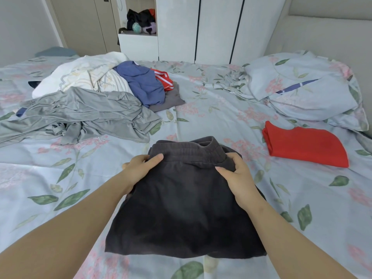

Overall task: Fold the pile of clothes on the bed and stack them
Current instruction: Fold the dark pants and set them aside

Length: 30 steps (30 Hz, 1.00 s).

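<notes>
A dark grey pair of shorts lies folded on the floral bedsheet in front of me, waistband at the far end. My left hand grips its left side near the waistband, thumb on top and fingers under the cloth. My right hand grips the right side the same way. A folded red garment lies to the right. The unfolded pile sits at the back left: a grey garment, a white one, a blue one, a red striped one.
Two floral pillows lie at the back right by the padded headboard. White wardrobes stand behind the bed, with a shelf niche holding dark items. Open sheet lies between the shorts and the red garment.
</notes>
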Each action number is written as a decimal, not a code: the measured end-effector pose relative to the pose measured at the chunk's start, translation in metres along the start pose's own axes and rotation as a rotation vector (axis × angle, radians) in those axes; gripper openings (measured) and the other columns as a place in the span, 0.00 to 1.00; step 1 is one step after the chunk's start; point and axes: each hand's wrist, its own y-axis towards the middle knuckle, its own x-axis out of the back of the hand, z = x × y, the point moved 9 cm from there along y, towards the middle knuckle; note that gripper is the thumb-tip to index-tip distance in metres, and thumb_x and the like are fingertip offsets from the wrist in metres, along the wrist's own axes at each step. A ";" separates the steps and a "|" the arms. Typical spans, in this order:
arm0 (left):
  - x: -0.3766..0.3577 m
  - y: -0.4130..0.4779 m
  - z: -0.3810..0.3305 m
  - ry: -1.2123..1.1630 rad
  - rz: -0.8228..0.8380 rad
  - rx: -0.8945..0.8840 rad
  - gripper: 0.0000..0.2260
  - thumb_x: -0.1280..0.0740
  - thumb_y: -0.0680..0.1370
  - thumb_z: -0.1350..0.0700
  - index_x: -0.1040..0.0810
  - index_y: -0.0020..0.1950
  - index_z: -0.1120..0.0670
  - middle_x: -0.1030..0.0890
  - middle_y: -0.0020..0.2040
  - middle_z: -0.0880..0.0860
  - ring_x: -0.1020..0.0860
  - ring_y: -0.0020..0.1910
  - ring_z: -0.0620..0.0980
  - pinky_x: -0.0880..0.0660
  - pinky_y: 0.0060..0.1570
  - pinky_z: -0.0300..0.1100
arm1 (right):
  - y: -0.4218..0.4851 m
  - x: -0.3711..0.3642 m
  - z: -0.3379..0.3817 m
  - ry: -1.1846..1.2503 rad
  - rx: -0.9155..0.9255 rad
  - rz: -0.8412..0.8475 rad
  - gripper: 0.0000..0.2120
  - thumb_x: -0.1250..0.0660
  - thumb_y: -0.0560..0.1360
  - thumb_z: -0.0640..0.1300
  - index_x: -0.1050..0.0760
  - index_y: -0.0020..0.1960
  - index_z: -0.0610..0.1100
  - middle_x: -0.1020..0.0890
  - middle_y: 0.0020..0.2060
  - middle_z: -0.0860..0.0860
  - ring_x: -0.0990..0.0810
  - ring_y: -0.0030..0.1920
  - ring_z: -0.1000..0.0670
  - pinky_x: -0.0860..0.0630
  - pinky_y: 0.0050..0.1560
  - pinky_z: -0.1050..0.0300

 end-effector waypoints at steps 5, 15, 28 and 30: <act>-0.005 -0.007 -0.010 -0.051 -0.003 0.003 0.27 0.36 0.69 0.30 0.25 0.59 0.48 0.31 0.67 0.54 0.27 0.62 0.54 0.28 0.62 0.49 | 0.009 0.000 0.013 0.173 -0.049 0.024 0.13 0.34 0.75 0.33 0.24 0.49 0.50 0.16 0.43 0.56 0.17 0.44 0.55 0.20 0.47 0.59; 0.011 0.012 -0.072 -0.012 -0.129 -0.236 0.15 0.33 0.77 0.57 0.33 0.61 0.50 0.24 0.56 0.60 0.22 0.49 0.55 0.23 0.47 0.50 | 0.041 0.033 0.016 -0.208 -0.040 -0.225 0.16 0.33 0.76 0.40 0.30 0.62 0.48 0.23 0.61 0.48 0.23 0.54 0.50 0.25 0.57 0.51; -0.047 -0.055 0.011 1.136 0.045 -0.529 0.51 0.75 0.58 0.26 0.51 0.78 0.44 0.53 0.78 0.45 0.57 0.77 0.47 0.55 0.74 0.47 | -0.048 -0.015 -0.046 -1.294 0.099 0.347 0.26 0.56 0.80 0.62 0.48 0.76 0.57 0.49 0.77 0.57 0.55 0.77 0.51 0.54 0.75 0.53; -0.045 -0.068 0.017 1.171 0.044 -0.560 0.58 0.83 0.52 0.26 0.52 0.78 0.44 0.53 0.78 0.44 0.58 0.77 0.46 0.56 0.74 0.47 | -0.062 -0.014 -0.044 -1.318 0.133 0.366 0.41 0.69 0.69 0.74 0.49 0.76 0.58 0.49 0.77 0.58 0.55 0.77 0.52 0.54 0.75 0.54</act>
